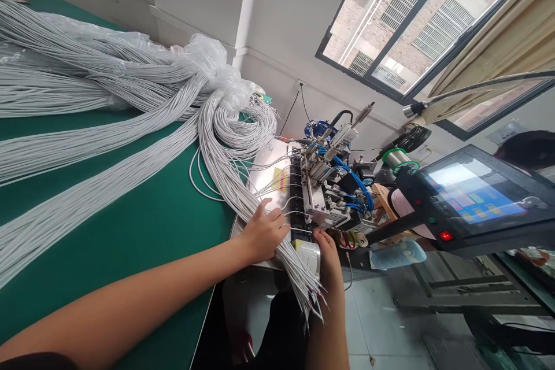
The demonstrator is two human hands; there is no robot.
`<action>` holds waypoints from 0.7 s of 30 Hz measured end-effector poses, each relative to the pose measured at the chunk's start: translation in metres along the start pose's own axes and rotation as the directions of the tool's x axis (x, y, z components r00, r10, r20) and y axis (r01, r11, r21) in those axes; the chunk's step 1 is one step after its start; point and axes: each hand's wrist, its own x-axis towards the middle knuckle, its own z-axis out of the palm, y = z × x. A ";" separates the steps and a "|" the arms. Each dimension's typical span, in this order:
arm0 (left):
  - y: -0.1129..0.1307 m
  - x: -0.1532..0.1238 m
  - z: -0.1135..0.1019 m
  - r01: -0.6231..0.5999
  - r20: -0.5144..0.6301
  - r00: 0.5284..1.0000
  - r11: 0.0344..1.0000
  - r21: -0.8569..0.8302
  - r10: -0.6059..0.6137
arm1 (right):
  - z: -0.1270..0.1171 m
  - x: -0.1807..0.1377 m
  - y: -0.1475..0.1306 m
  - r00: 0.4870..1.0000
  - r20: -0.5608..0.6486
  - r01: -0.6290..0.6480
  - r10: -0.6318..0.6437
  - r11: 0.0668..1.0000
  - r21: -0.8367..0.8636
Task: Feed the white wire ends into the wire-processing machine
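At the centre of the head view, a wire bundle (pixel 234 185) of thin pale grey leads is seen. It is fanned in long hanks across the green desk (pixel 130 231) from 9 o'clock and gathered under crumpled clear plastic wrap (pixel 208 58) at 11 o'clock. From there it is swept down over a metal plate (pixel 269 167), and its loose ends hang off the desk edge at 6 o'clock, where short bare tips are shown.

The left hand (pixel 262 235) is laid on the bundle just below centre, with the fingers bent down over the strands. Whether any single lead is pinched cannot be told. The right hand (pixel 326 251) is set just beside it at 5 o'clock, its fingertips against the black fixture strip (pixel 297 196) of a small machine (pixel 333 191). Only its back is seen, so its grip cannot be told.

A few single leads are laid across the plate into the strip. The machine's workings are crowded with blue hoses and are hard to make out. A touchscreen (pixel 470 193) stands at 3 o'clock, its writing too small to read, and both forearms are cut off by the lower edge.
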 end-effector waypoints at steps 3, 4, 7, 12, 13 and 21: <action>-0.001 0.000 0.001 -0.003 -0.003 1.000 1.000 0.004 0.003 | -0.002 -0.007 0.003 1.000 -0.002 -0.023 0.023 0.999 0.028; -0.001 0.000 0.001 -0.008 0.000 1.000 1.000 0.002 0.008 | -0.004 -0.010 0.005 0.999 -0.005 -0.032 0.032 0.999 0.035; -0.003 0.000 0.000 -0.018 0.015 1.000 1.000 -0.006 0.018 | -0.014 -0.023 0.007 0.999 -0.043 -0.026 0.029 0.998 0.055; -0.003 -0.001 0.000 -0.005 0.041 0.999 1.000 -0.026 0.006 | -0.030 -0.045 -0.002 0.996 -0.083 0.043 -0.044 0.999 -0.016; -0.003 -0.001 0.000 0.001 0.045 0.999 1.000 -0.031 0.001 | -0.032 -0.049 -0.005 0.996 -0.075 0.047 -0.049 0.998 -0.034; -0.005 0.001 -0.005 -0.158 -0.150 0.977 0.987 -0.017 0.153 | -0.038 -0.075 -0.023 0.998 0.025 0.064 -0.062 0.988 -0.140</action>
